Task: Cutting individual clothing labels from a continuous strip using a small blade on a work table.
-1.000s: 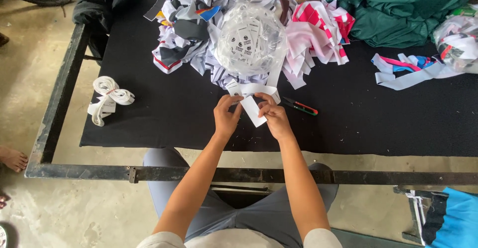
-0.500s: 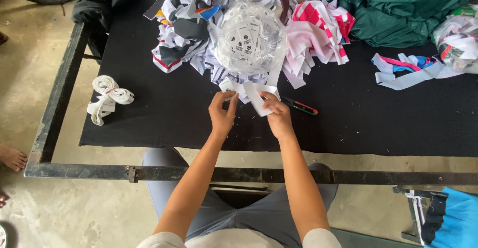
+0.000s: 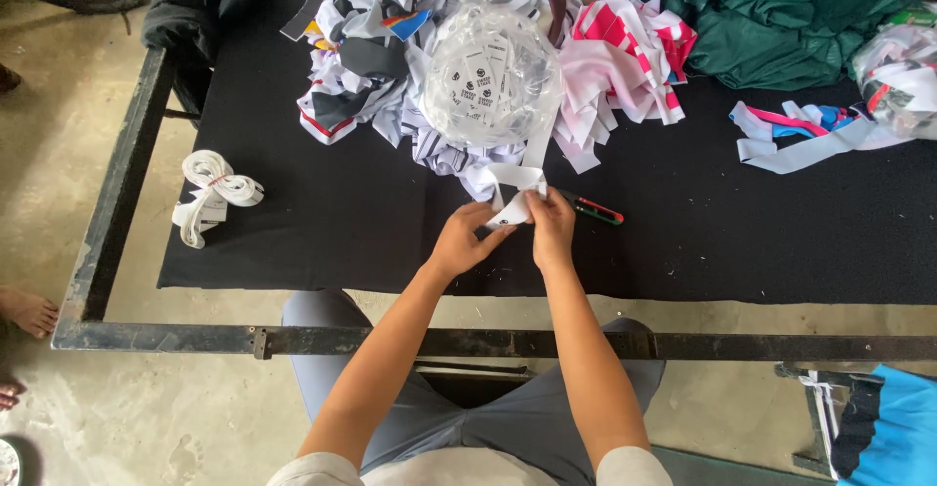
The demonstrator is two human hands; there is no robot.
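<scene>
Pinching small white printed fabric label (image 3: 511, 215) between left hand (image 3: 461, 242) and right hand (image 3: 552, 228), both grips clenched on it, just above black cloth-covered bench (image 3: 322, 222). Judged light, limp, easily creased; best held by edges, fingertips only.

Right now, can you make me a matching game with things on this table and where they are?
Things:
1. white strip
2. rolled white bundle
3. green cloth
4. red and green cutter

Places:
A. far right corner
B. just right of the right hand
C. between both hands, left hand too
D. alone at the left edge

Pairs: 1-C, 2-D, 3-A, 4-B
</scene>
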